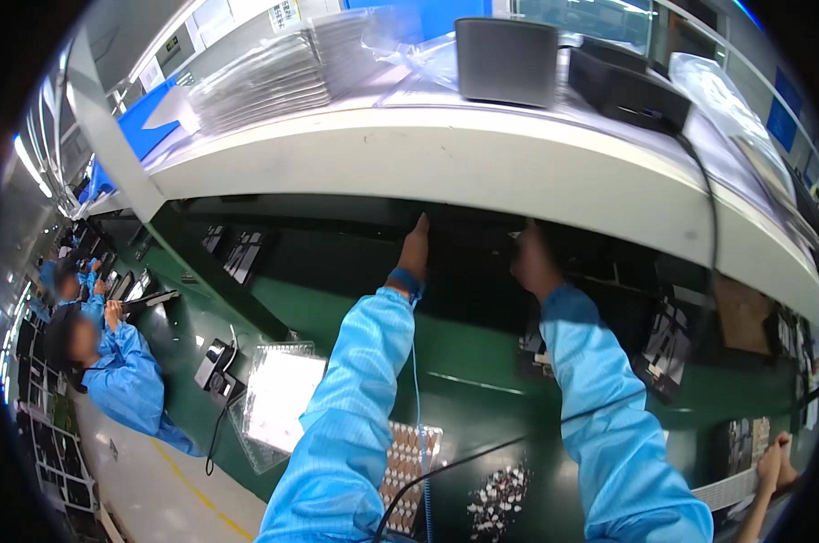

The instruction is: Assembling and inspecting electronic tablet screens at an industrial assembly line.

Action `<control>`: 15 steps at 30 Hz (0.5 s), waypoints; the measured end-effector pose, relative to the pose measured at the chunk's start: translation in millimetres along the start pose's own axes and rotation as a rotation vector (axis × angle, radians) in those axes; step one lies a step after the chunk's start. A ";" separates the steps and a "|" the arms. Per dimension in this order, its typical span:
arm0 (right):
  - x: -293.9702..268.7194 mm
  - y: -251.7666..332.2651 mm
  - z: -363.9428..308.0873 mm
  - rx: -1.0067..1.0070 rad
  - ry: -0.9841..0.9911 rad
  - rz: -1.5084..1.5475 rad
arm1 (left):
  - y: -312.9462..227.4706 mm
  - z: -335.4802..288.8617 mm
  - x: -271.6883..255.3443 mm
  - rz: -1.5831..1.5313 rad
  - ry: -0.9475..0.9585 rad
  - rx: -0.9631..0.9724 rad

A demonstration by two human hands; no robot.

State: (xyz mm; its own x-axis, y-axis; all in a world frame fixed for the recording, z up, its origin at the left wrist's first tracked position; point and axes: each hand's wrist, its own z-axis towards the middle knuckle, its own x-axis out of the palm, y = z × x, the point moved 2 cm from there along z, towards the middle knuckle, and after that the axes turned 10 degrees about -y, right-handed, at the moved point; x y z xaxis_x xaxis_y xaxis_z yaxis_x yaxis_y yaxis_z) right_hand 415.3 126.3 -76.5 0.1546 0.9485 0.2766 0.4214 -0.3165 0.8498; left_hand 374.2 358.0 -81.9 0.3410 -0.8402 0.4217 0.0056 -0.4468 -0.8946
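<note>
Both my arms, in blue sleeves, reach forward into the shadow beneath a white shelf. My left hand (pixel 415 250) wears a blue wrist strap with a coiled cord. Its thumb points up along the left side of a dark, boxy thing (pixel 468 262), and its other fingers are hidden. Opposite it, my right hand (pixel 534 262) is closed at the right side of the same dark thing, blurred and dim. What exactly lies between the hands is too dark to name.
The white shelf (pixel 427 149) carries stacked clear plastic trays (pixel 265 81) and a dark grey box (pixel 507 61). On the green bench (pixel 463 362) are a tray of small brown parts (pixel 409 462) and scattered white bits (pixel 498 502). Co-workers (pixel 124 380) sit left; another person's hands (pixel 775 466) show right.
</note>
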 end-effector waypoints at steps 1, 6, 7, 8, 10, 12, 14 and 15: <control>10.2 16.1 -43.4 -0.013 0.066 -0.037 | -5.7 -14.2 -14.3 0.017 -0.062 0.054; -49.0 13.7 -131.9 -0.102 0.061 -0.020 | -9.3 -130.9 21.0 -0.009 -0.108 0.107; -47.3 5.5 -150.2 -0.117 0.091 0.018 | -18.3 -161.4 11.5 -0.018 -0.099 0.098; -45.9 8.5 -193.6 -0.180 0.173 0.027 | -26.2 -193.8 13.0 -0.031 -0.100 0.157; -80.4 6.2 -229.2 -0.152 0.181 0.011 | -21.3 -242.4 20.6 -0.026 -0.003 0.197; -105.8 -0.5 -277.1 -0.112 0.148 -0.021 | -10.3 -290.3 23.3 -0.023 0.008 0.188; -138.3 -10.1 -319.9 -0.145 0.140 -0.006 | 6.2 -337.9 27.6 -0.021 0.024 0.163; -151.8 -13.7 -334.2 -0.189 0.155 0.005 | 10.8 -357.4 32.1 -0.013 0.044 0.165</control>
State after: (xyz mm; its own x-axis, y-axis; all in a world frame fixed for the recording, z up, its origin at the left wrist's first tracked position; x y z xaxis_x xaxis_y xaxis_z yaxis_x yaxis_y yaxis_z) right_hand 87.4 -8.4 19.9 0.0114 0.9423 0.3344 0.2441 -0.3270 0.9130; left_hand 49.3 216.3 -25.3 0.2984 -0.8491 0.4359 0.1649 -0.4040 -0.8998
